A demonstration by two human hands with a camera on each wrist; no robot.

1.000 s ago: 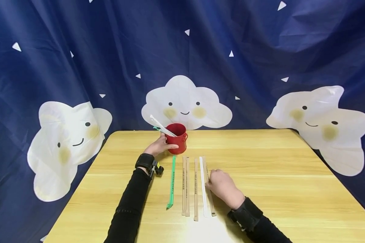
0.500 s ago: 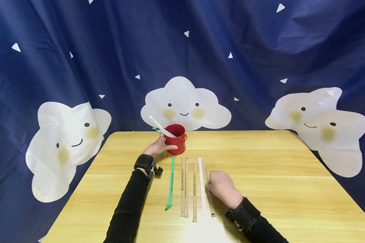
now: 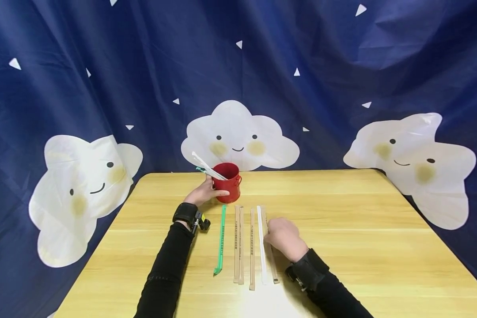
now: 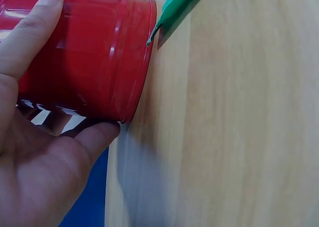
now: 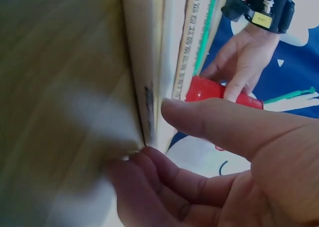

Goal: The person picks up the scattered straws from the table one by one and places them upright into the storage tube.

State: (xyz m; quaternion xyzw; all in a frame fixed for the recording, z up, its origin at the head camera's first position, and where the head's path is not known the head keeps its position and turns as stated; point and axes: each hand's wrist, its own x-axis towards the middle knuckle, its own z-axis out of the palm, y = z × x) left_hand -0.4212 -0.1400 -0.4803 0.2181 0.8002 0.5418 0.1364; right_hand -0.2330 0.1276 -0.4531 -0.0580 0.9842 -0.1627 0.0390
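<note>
Head view: the right hand (image 3: 285,236) has its fingers curled at the outermost brown straw (image 3: 273,264), slim, paper-wrapped and lying on the desk (image 3: 361,229), though whether that grip pinches it I cannot tell. The left hand's (image 3: 202,193) grip is wrapped around the glossy red bucket (image 3: 231,187) at the desk's far side, with white straws (image 3: 206,166) leaning out of it. Beside the brown straw lies a plain white straw (image 3: 262,251), then three dark-printed brown straws (image 3: 252,251) and a bright green straw (image 3: 221,240).

Red bucket (image 3: 231,185) in every view
</note>
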